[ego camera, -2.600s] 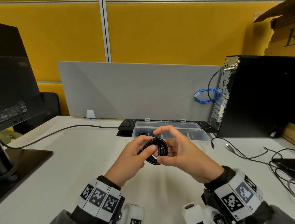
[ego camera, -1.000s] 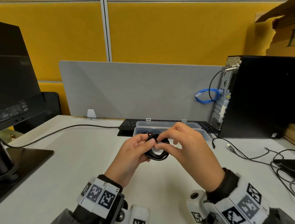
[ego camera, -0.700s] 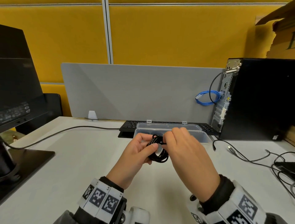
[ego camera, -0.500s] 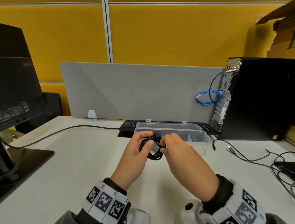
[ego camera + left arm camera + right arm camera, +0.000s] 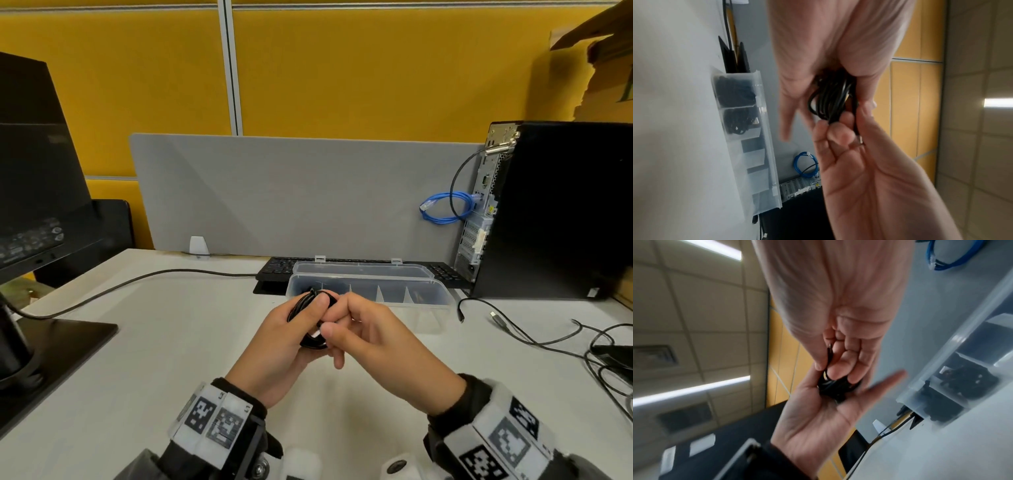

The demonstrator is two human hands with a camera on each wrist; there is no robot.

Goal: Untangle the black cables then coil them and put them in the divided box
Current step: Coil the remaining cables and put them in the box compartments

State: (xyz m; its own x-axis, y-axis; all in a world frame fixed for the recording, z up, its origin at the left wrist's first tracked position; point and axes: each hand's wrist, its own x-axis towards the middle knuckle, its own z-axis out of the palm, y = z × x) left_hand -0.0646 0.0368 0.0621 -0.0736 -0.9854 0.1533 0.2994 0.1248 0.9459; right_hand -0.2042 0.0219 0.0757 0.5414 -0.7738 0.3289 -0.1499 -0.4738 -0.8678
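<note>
coiled black cable (image 5: 310,320) held above the surface (image 5: 154,342) between both hands, just in front of the divided box (image 5: 428,296). compared with the view a couple of seconds earlier, where the coil stood open as a round ring with its loose end upright between the hands, the ring is now squeezed into a tighter, narrower bundle and the hands have closed in and moved nearer the box. the left hand (image 5: 291,337) has its thumb pressed over the top of the coil, with the loops lying across its fingers (image 5: 885,379) (the wrist views show these fairly straight beneath the bundle); the right hand (image 5: 371,346) pinches the cable's end section against the coil with thumb and curled fingers (image 5: 838,134). this suggests that winding is finished and the tail is being tucked or secured, so that placement comes next. the left wrist view shows two compartments at one end of the box already holding dark coils (image 5: 735,92), the others apparently free. further loose black cables (image 5: 548,337) lie on the surface to the right, beside the computer tower (image 5: 565,205).
</note>
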